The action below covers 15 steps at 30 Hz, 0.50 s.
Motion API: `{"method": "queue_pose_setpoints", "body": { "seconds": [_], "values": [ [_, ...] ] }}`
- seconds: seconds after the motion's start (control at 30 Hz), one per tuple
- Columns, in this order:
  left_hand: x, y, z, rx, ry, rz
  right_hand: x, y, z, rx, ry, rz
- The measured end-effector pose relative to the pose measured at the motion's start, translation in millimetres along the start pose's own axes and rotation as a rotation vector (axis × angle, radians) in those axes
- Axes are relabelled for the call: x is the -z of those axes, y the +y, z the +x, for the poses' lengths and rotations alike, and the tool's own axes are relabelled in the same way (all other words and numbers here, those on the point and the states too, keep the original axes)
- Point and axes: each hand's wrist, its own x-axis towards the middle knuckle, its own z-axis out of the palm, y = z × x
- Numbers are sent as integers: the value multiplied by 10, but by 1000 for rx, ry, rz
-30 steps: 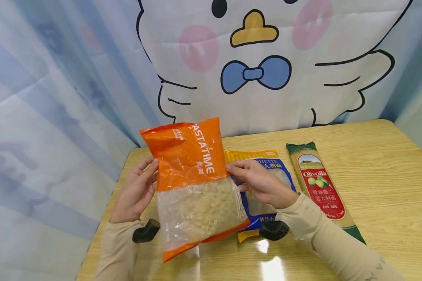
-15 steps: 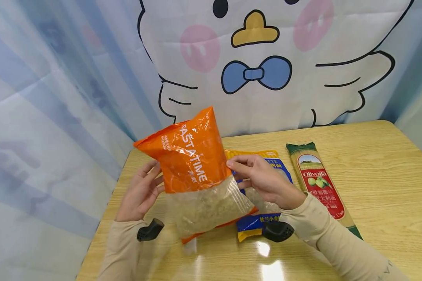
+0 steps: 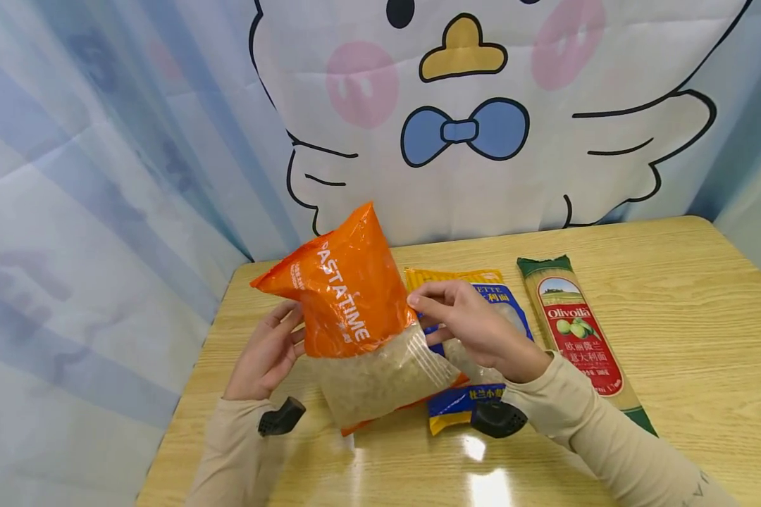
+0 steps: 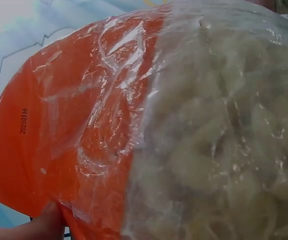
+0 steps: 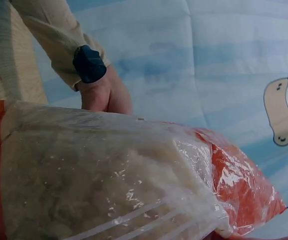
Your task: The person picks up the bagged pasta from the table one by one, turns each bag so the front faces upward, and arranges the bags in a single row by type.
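Observation:
An orange and clear bag of pasta (image 3: 355, 296), printed PASTATIME, is held tilted above the table between both hands. My left hand (image 3: 268, 355) grips its left edge; in the left wrist view the thumb (image 4: 46, 222) presses the orange film and the other fingers are hidden. On the opposite edge, my right hand (image 3: 472, 327) pinches the bag between thumb and fingers. The right wrist view has pale pasta pieces showing through the clear part of the bag (image 5: 94, 170), with the left hand (image 5: 106, 95) partly behind it.
Behind the right hand, a blue and yellow pasta bag (image 3: 450, 412) lies on the wooden table (image 3: 691, 317), partly covered. Further right lies a long green-ended spaghetti pack (image 3: 577, 327) with a red label. A printed curtain (image 3: 120, 176) hangs at the back and left.
The orange bag has turned counterclockwise and its top has folded over, so its top corner leans left. Its lower end has risen and shifted right. The left hand has moved slightly right.

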Motion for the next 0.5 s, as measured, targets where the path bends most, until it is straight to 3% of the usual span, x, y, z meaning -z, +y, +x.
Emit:
{"method": "queue_pose_setpoints", "body": {
  "seconds": [0.17,0.5],
  "values": [
    [21,-16,-8,-13,31,60,9,34,21,6,7,-41],
    [21,19,-26,51,116,171,40,119,78,-38,9,-43]
  ]
}}
